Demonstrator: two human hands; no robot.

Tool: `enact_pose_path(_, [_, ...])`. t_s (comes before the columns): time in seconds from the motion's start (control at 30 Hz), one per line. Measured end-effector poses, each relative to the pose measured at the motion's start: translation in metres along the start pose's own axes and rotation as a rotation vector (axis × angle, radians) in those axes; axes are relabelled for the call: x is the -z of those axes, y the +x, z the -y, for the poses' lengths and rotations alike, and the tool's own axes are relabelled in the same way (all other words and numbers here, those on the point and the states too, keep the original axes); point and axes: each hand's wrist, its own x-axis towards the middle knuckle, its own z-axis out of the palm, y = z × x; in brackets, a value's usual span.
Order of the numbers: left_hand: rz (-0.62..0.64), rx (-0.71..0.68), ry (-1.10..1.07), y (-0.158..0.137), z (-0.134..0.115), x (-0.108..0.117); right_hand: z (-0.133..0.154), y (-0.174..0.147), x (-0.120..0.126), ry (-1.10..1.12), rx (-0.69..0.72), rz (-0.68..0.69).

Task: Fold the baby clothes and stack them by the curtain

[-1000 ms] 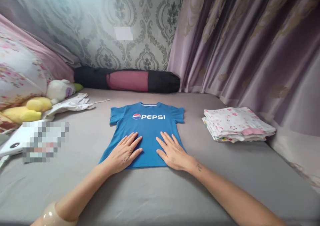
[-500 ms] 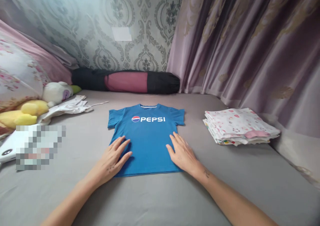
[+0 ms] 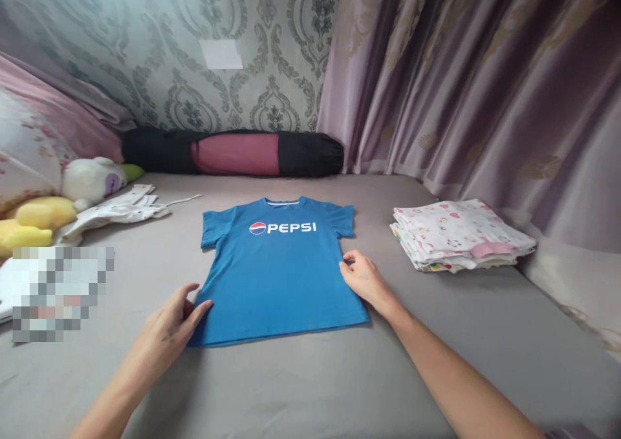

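Observation:
A blue short-sleeved T-shirt (image 3: 279, 274) with white PEPSI lettering lies spread flat, front up, its collar at the far side. At its left edge near the hem is my left hand (image 3: 172, 316). That hand's thumb rests along the cloth, with the index finger apart from it. My right hand (image 3: 365, 278) is at the right side edge, below the sleeve. Its fingers are curled, and thumb and index fingertips come close together in a pinch at the shirt's edge.
A grey sheet (image 3: 291, 387) covers the bed. To the right lies a stack of folded printed clothes (image 3: 460, 235). A white garment (image 3: 114, 213) and plush toys (image 3: 92, 180) are at left. A black and maroon bolster (image 3: 237, 153) lies along the wall.
Both hands have moved from lying flat on the shirt outward to its side edges. The right hand's fingers have curled in. The view has shifted slightly.

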Motion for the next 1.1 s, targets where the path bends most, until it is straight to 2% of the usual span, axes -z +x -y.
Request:
enact_pose_path(0.17, [0.054, -0.066, -0.002, 0.002, 0.013, 0.002, 0.006, -0.015, 0.008, -0.34, -0.013, -0.004])
enact_pose_path(0.27, [0.014, -0.155, 0.064, 0.011, 0.011, 0.006, 0.01, -0.022, 0.01, -0.462, 0.028, -0.031])
enact_pose_path(0.37, [-0.065, -0.361, 0.124, 0.024, -0.009, 0.005, 0.016, -0.025, 0.005, -0.456, 0.243, -0.106])
enact_pose_path(0.43, [0.023, -0.535, 0.103, 0.033, -0.03, -0.003, 0.02, -0.026, -0.002, -0.387, 0.423, -0.112])
enact_pose_path(0.5, [0.129, -0.672, 0.113, 0.042, -0.051, -0.016, 0.022, -0.029, -0.01, -0.316, 0.542, -0.067])
enact_pose_path(0.6, [0.245, -0.778, 0.179, 0.057, -0.078, -0.037, 0.022, -0.035, -0.018, -0.258, 0.588, 0.036])
enact_pose_path(0.77, [0.333, -0.795, 0.237, 0.098, -0.115, -0.072, 0.017, -0.038, -0.022, -0.222, 0.561, 0.099])
enact_pose_path(0.97, [0.292, -0.729, 0.241, 0.15, -0.157, -0.111, 0.018, -0.037, -0.022, -0.228, 0.533, 0.132])
enact_pose_path(1.1, [0.293, -0.651, 0.267, 0.176, -0.182, -0.129, 0.018, -0.037, -0.022, -0.211, 0.532, 0.136])
